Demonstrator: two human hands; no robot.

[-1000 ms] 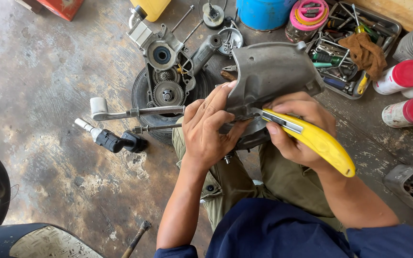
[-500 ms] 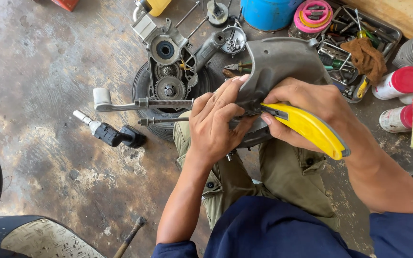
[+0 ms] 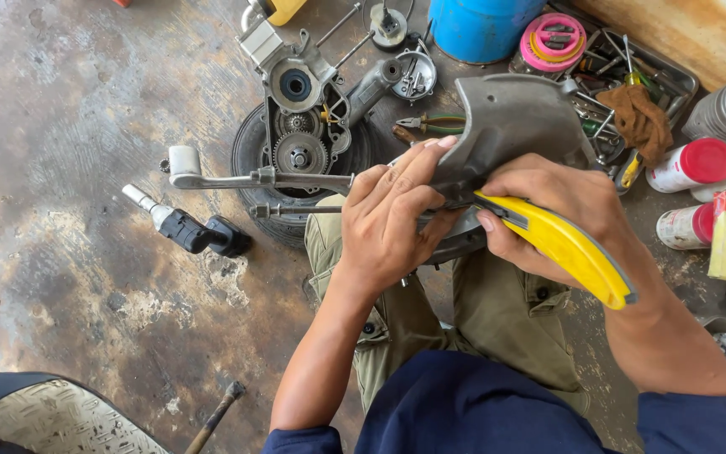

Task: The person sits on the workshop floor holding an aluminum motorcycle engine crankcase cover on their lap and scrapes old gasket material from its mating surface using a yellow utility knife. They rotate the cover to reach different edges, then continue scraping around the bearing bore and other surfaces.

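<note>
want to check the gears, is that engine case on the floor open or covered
Open: the engine case, lying on a tyre, has no cover on it, and two toothed gears show bare inside.

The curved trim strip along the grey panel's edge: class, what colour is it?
Bright yellow: the curved trim strip shows best in the head view, under the right hand.

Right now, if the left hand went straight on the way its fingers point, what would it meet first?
The left hand points up-right, fingers already on the grey cover. Past it, likely the tool tray, though depth is unclear.
</note>
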